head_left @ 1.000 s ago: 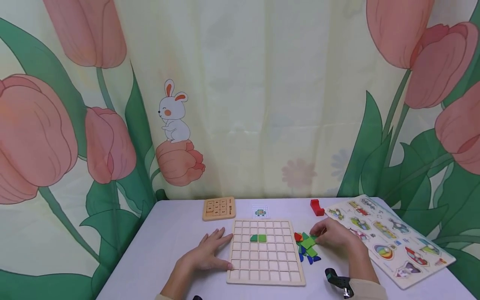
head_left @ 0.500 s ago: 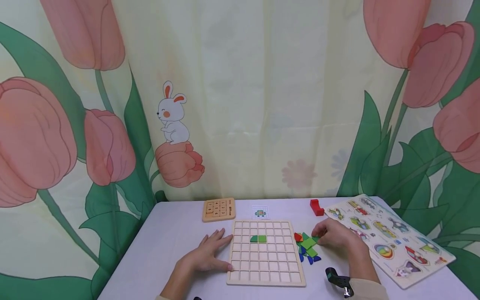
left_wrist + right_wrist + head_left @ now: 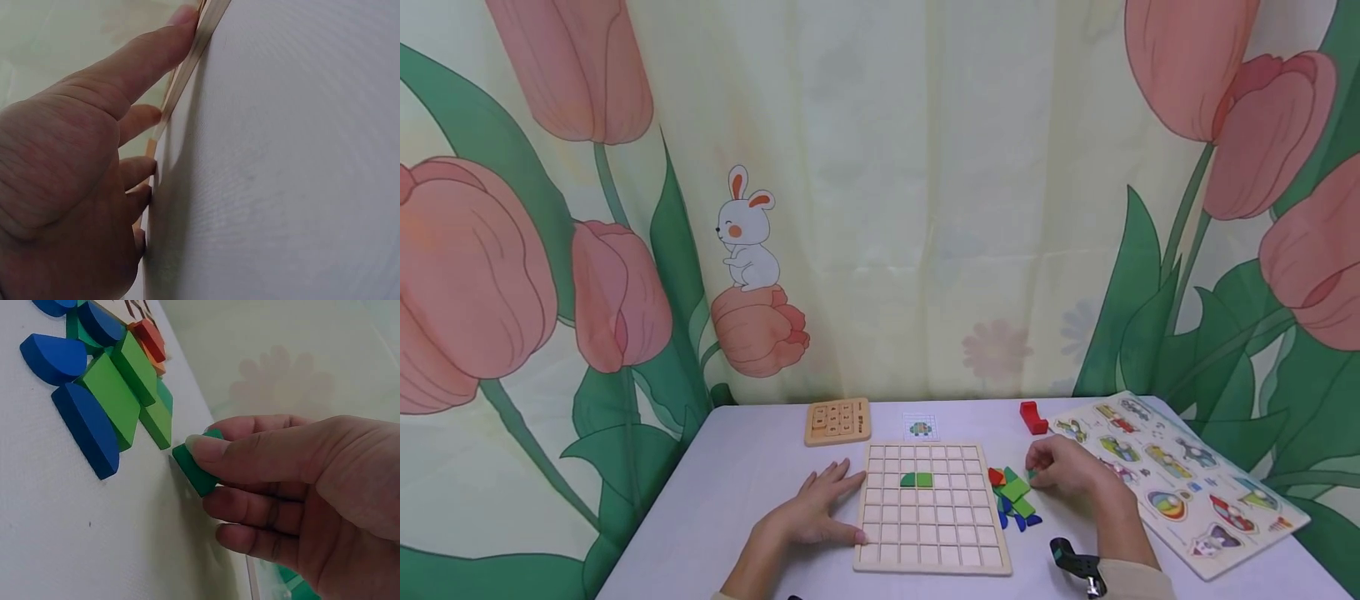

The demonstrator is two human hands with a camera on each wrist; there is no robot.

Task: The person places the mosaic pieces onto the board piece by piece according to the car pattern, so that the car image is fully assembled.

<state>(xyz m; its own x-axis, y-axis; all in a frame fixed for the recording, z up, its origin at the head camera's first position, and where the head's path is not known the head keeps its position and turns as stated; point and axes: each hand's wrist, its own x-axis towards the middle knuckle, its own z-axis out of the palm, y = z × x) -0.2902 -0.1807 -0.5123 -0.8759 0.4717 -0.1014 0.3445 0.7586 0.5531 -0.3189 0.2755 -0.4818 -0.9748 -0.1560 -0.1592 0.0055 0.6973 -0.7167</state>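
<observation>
Between thumb and fingers my right hand pinches a dark green block, close above the table just right of a loose pile. That pile holds light green squares, blue curved blocks and a red block. My left hand lies spread at the left edge of a wooden grid board, thumb and index finger touching its frame. Two pieces sit side by side in the board's upper cells: a dark green curved block and a light green square.
Behind the board lie a wooden number puzzle and a small pattern card. A red block-like object stands at the back right. A large picture puzzle board covers the table's right side. A tulip-print curtain hangs behind.
My right hand has drawn slightly right, away from the pile, with the dark green block pinched in its fingers. The left hand and the grid board stay put.
</observation>
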